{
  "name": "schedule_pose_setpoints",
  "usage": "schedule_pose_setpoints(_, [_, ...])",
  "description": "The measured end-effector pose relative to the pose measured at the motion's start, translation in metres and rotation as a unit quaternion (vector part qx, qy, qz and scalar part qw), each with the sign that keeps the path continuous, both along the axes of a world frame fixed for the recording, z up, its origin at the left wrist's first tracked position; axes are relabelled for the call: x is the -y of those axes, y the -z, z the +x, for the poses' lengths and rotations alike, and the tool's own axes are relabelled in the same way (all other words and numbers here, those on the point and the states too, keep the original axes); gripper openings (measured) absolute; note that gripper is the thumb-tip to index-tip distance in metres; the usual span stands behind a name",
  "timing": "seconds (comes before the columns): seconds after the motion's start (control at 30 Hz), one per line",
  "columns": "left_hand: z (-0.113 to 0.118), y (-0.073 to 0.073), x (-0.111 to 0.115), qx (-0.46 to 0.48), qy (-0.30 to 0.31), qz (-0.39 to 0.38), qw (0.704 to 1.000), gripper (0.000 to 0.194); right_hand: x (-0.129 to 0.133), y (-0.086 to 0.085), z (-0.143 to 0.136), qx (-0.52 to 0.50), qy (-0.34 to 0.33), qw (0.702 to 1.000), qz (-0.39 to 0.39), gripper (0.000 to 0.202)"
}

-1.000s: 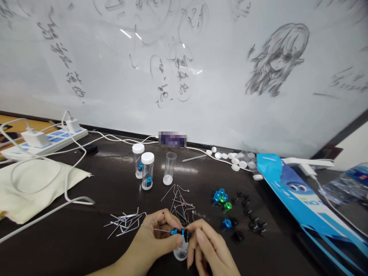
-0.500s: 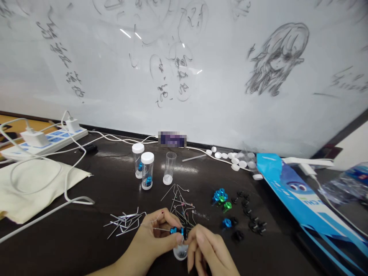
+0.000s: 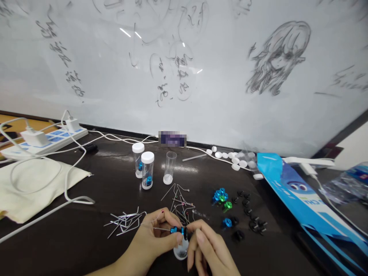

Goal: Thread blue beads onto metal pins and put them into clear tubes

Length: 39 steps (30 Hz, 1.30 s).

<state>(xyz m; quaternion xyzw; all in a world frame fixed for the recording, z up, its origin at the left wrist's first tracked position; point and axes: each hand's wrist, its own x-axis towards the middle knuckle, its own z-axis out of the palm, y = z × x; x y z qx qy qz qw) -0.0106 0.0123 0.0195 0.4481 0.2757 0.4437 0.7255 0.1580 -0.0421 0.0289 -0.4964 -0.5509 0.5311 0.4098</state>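
My left hand (image 3: 156,237) is closed in a pinch on a small blue metal fitting (image 3: 173,230) near the front of the table. A thin metal rod (image 3: 161,229) with a small red-tipped end sticks out of that grip to the left. At the fitting's right end sits a black disc-like piece (image 3: 185,233). My right hand (image 3: 211,245) is closed, its thumb and forefinger at the black piece; the exact contact is partly hidden. Below the fingers stands a round clear container (image 3: 181,252) with small dark bits in it.
Two white-capped tubes (image 3: 147,170) and an open tube (image 3: 170,168) stand behind. Bent hex keys (image 3: 125,222), thin wire pins (image 3: 182,205), blue and green fittings (image 3: 220,196), black screws (image 3: 255,224), white caps (image 3: 235,161) and a blue bag (image 3: 283,184) lie around.
My right fingers have shifted slightly up at the black piece. My left hand still holds the blue fitting in nearly the same spot.
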Motion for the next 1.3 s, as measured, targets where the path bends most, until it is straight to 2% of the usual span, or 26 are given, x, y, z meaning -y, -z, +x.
schedule_pose_setpoints(0.2, [-0.002,-0.0003,-0.0003,-0.001,0.013,0.003,1.0,0.019,0.0006,-0.0018,-0.001,0.004,0.002,1.0,0.0,0.054])
schedule_pose_setpoints(0.43, [-0.0017,0.0005,-0.0009,-0.028,-0.007,0.015,0.999,0.019,0.0021,-0.002,-0.0008,-0.002,-0.008,1.0,-0.001,0.057])
schedule_pose_setpoints(1.03, [-0.0042,0.0,0.0006,-0.034,0.013,0.002,0.999,0.019,0.0022,-0.0014,0.0015,-0.073,-0.022,0.997,0.024,0.048])
schedule_pose_setpoints(1.3, [-0.0023,0.0012,-0.0009,-0.036,0.012,0.001,0.999,0.022,0.0016,-0.0027,0.0021,-0.066,0.001,0.997,0.028,0.045])
